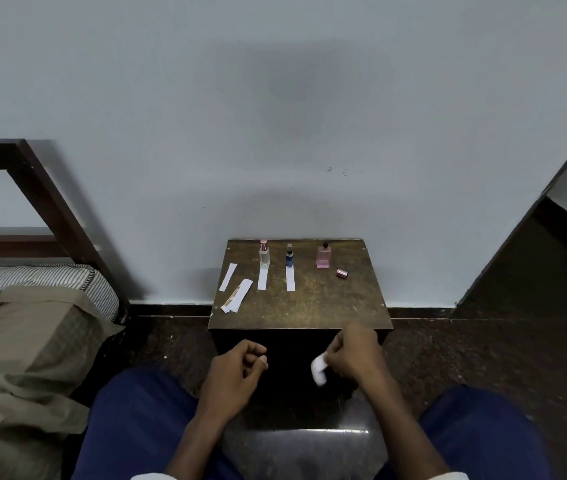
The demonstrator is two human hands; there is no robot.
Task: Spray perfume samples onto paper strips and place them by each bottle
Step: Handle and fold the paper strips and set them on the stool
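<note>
Your right hand (353, 356) pinches a white paper strip (319, 368), blurred, in front of the surface's (309, 306) near edge, its grip clamped on the paper. Your left hand (237, 374) hangs beside it, fingers loosely curled, holding nothing. On the surface stand a clear bottle (264, 255), a blue bottle (289, 256) and a pink bottle (323, 256), the first two each with a strip just before it. A loose cap (342, 274) lies near the pink one. Spare strips (235, 296) lie at left.

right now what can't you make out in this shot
Head view only:
- Paper strip in the right hand: motion-blurred, partly hidden by its fingers.
- Whether the strip is sprayed: not visible.
- Labels on the pink bottle: too small.
- Forearms: cut off by the bottom edge.
- Left hand palm: turned away.
</note>
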